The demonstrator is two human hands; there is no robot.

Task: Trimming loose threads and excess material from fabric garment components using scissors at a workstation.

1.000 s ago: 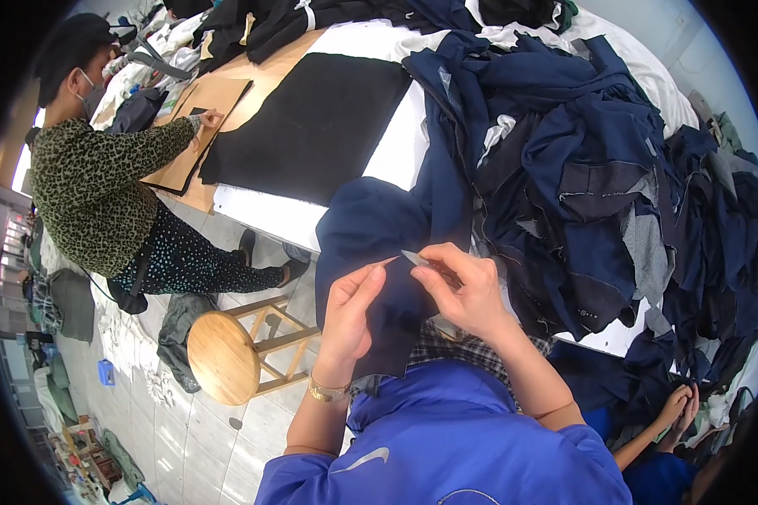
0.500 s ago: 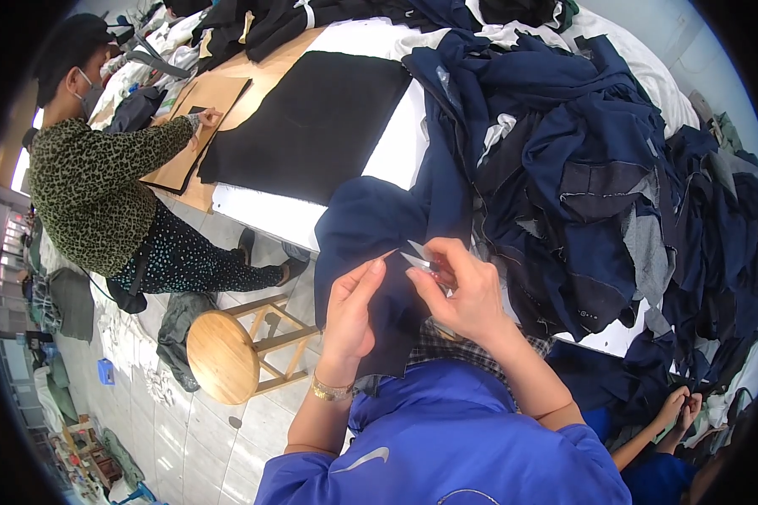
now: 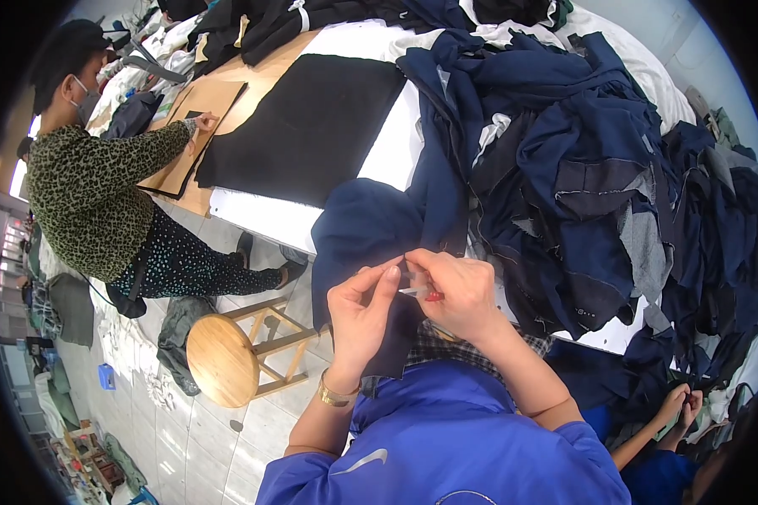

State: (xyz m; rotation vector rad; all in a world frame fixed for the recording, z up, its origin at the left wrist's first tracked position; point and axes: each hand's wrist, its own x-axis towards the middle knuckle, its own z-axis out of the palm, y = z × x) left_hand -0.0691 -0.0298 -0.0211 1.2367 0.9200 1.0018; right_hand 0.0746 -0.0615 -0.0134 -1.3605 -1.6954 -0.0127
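Note:
My left hand and my right hand meet in front of my chest, fingertips touching. Between them is a small pale metal tool with a red end. My right hand grips it, and my left thumb and forefinger pinch at its pale tip. Right behind the hands, a navy garment hangs over the table's near edge toward my lap. A gold bracelet sits on my left wrist. I wear a blue jacket.
A big heap of navy cloth pieces covers the table's right side. A black fabric sheet lies on the white table. On the left, a masked person works at a brown board. A round wooden stool stands below; another person's hands show at lower right.
My hands have closed the small gap between them and now touch over the tool. The seated person on the left has hardly moved.

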